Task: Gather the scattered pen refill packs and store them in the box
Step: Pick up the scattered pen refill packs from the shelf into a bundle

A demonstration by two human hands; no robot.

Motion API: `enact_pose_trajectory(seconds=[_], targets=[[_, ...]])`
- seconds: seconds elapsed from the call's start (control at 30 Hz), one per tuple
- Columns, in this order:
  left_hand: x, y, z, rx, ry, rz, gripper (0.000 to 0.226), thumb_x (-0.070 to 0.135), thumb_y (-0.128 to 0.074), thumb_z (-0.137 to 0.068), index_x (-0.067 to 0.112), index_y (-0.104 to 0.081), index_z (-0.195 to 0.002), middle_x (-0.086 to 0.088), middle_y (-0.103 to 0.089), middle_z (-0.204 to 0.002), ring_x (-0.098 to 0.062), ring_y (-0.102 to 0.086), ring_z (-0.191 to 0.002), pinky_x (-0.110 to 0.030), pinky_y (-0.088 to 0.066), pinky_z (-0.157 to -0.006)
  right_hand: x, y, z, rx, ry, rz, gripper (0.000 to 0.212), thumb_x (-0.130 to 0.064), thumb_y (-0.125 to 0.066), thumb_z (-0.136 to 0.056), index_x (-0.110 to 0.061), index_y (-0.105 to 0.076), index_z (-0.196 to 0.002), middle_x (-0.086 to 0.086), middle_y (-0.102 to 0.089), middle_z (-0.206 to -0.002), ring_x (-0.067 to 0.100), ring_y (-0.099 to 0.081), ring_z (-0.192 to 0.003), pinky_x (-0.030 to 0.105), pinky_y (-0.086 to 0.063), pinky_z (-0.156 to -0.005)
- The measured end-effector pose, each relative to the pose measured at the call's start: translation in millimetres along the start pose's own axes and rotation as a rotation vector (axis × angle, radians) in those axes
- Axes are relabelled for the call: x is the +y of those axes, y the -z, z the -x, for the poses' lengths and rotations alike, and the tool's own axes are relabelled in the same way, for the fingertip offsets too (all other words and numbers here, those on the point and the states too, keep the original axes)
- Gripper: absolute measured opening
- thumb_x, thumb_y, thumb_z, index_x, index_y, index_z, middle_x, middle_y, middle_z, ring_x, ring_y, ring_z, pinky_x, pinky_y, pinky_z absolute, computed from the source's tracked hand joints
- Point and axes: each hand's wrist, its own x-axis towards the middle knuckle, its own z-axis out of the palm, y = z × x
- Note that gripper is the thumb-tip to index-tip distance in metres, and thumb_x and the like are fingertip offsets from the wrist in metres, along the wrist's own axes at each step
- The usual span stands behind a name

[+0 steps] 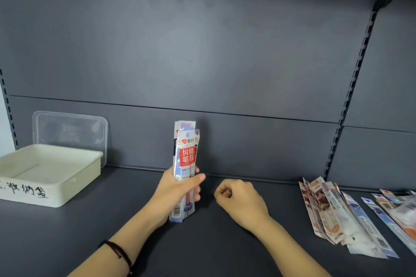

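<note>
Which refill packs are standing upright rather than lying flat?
The bundle gripped in the left hand, mid-shelf, stands upright. The other packs lie flat, fanned out on the shelf at the far right.

A cream box point(67, 189) with handwritten characters on its front wall sits on a dark shelf point(225, 243). A clear lid point(69, 128) leans upright against the back panel just behind the box. To the right of the box, apart from it, the left grip point(177, 189) curls round a bundle of pen refill packs point(185, 157), held upright with its lower end touching the shelf. Farther right of the box, the right grip point(238, 200) rests on the shelf as an empty fist. Farthest from the box, loose refill packs point(333, 213) lie fanned out flat. A black band point(119, 252) circles the left wrist.
</note>
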Motion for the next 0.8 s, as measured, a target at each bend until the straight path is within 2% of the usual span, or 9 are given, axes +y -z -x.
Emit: enact_pose_trajectory(seconds=[0.07,0.17,0.27,0.37,0.47,0.53,0.63,0.73,0.8], targets=[[2,-1,0,-0.003,-0.001,-0.002,0.027,0.018,-0.067,-0.088,-0.003,-0.055,-0.1,-0.01,-0.055,-0.058,-0.023,-0.054,-0.05,-0.035,-0.055,-0.06,-3,3,-1,0.062,0.006,-0.251,0.012,-0.032,-0.057,-0.088,-0.029,-0.067,-0.082,-0.011,-0.068,-0.078,0.003,-0.06,-0.069,0.028,-0.052,-0.067],[11,-4,5,-0.014,0.039,-0.015,0.03,0.029,-0.066,-0.087,0.003,-0.053,-0.092,-0.009,-0.057,-0.063,-0.021,-0.05,-0.045,-0.035,-0.049,-0.052,-10,23,2,0.152,-0.066,-0.681,0.012,-0.024,-0.058,-0.092,-0.02,-0.068,-0.089,-0.006,-0.069,-0.076,0.005,-0.057,-0.061,0.024,-0.046,-0.053],[23,-16,12,-0.046,0.162,-0.058,0.035,0.035,-0.069,-0.084,0.01,-0.05,-0.099,-0.01,-0.06,-0.074,-0.019,-0.053,-0.047,-0.031,-0.048,-0.047,-2,55,10,0.177,-0.09,-0.856,0.013,-0.018,-0.055,-0.093,-0.016,-0.068,-0.091,-0.004,-0.069,-0.075,0.011,-0.058,-0.063,0.023,-0.043,-0.047],[33,-46,21,-0.18,0.253,-0.161,0.034,0.031,-0.07,-0.085,0.017,-0.05,-0.109,-0.01,-0.06,-0.085,-0.017,-0.061,-0.06,-0.03,-0.052,-0.05,27,78,16,0.13,-0.096,-0.74,0.015,-0.017,-0.056,-0.092,-0.018,-0.069,-0.086,-0.002,-0.07,-0.076,0.011,-0.06,-0.065,0.024,-0.044,-0.05],[30,-92,22,-0.275,0.285,-0.099,0.039,0.026,-0.071,-0.085,0.016,-0.046,-0.114,-0.01,-0.064,-0.086,-0.02,-0.066,-0.065,-0.033,-0.054,-0.053,64,92,23,0.117,-0.124,-0.626,0.019,-0.012,-0.054,-0.092,-0.018,-0.07,-0.082,0.0,-0.07,-0.075,0.009,-0.059,-0.064,0.024,-0.043,-0.051],[22,-123,14,-0.244,0.294,-0.071,0.042,0.024,-0.072,-0.084,0.016,-0.043,-0.113,-0.011,-0.068,-0.085,-0.024,-0.069,-0.065,-0.033,-0.055,-0.055,89,103,28,0.131,-0.15,-0.569,0.02,-0.01,-0.054,-0.092,-0.017,-0.07,-0.081,0.0,-0.069,-0.075,0.01,-0.059,-0.063,0.021,-0.043,-0.051],[11,-163,-4,-0.132,0.251,-0.218,0.035,0.023,-0.073,-0.082,0.018,-0.052,-0.108,-0.004,-0.07,-0.097,-0.019,-0.07,-0.083,-0.031,-0.056,-0.071,126,122,35,0.223,-0.109,-0.388,0.021,-0.011,-0.057,-0.09,-0.021,-0.071,-0.078,-0.006,-0.07,-0.073,0.006,-0.062,-0.068,0.013,-0.045,-0.06],[4,-196,-15,-0.046,0.246,-0.209,0.011,0.02,-0.07,-0.083,0.017,-0.067,-0.093,-0.003,-0.072,-0.095,-0.016,-0.068,-0.088,-0.033,-0.055,-0.082,162,134,35,0.281,0.007,-0.095,0.016,-0.019,-0.06,-0.089,-0.025,-0.071,-0.079,-0.012,-0.07,-0.081,0.003,-0.061,-0.082,0.021,-0.049,-0.073],[0,-214,-20,-0.023,0.267,-0.182,0.006,0.019,-0.069,-0.085,0.015,-0.07,-0.089,-0.006,-0.073,-0.093,-0.018,-0.069,-0.087,-0.032,-0.055,-0.079,179,136,33,0.269,0.087,0.065,0.01,-0.021,-0.061,-0.089,-0.023,-0.07,-0.088,-0.012,-0.067,-0.093,0.006,-0.053,-0.096,0.023,-0.045,-0.079]])
